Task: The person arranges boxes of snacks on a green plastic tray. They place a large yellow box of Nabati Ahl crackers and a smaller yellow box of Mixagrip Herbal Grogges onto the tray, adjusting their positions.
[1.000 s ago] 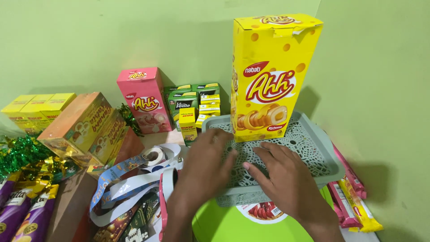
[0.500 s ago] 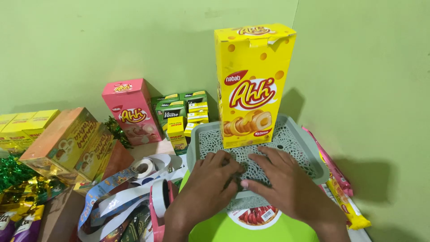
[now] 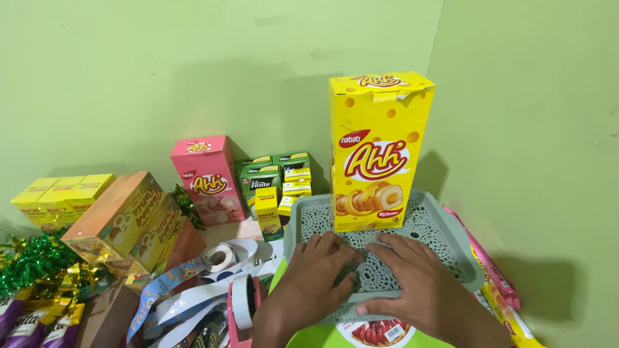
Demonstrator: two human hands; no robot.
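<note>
A tall yellow snack box (image 3: 378,151) stands upright at the back of a grey perforated plastic tray (image 3: 451,235). My left hand (image 3: 313,274) lies flat on the tray's lacy floor, fingers spread toward the box. Beside it my right hand (image 3: 416,280) also presses on the tray floor, its thumb curled over the tray's near edge. Neither hand touches the box. The tray sits on a bright green surface (image 3: 309,338) with a round food sticker (image 3: 376,333) showing below the tray.
A pink snack box (image 3: 206,180) and small green and yellow cartons (image 3: 274,183) stand by the wall. An orange box (image 3: 126,219) lies tilted at left with yellow boxes (image 3: 58,196), green tinsel (image 3: 29,258), ribbon and tape rolls (image 3: 216,280). Wrapped bars (image 3: 496,277) lie right of the tray.
The view has shifted, so the box and tray now sit more to the right and lower. Both hands stay on the tray floor, sliding slightly nearer each other.
</note>
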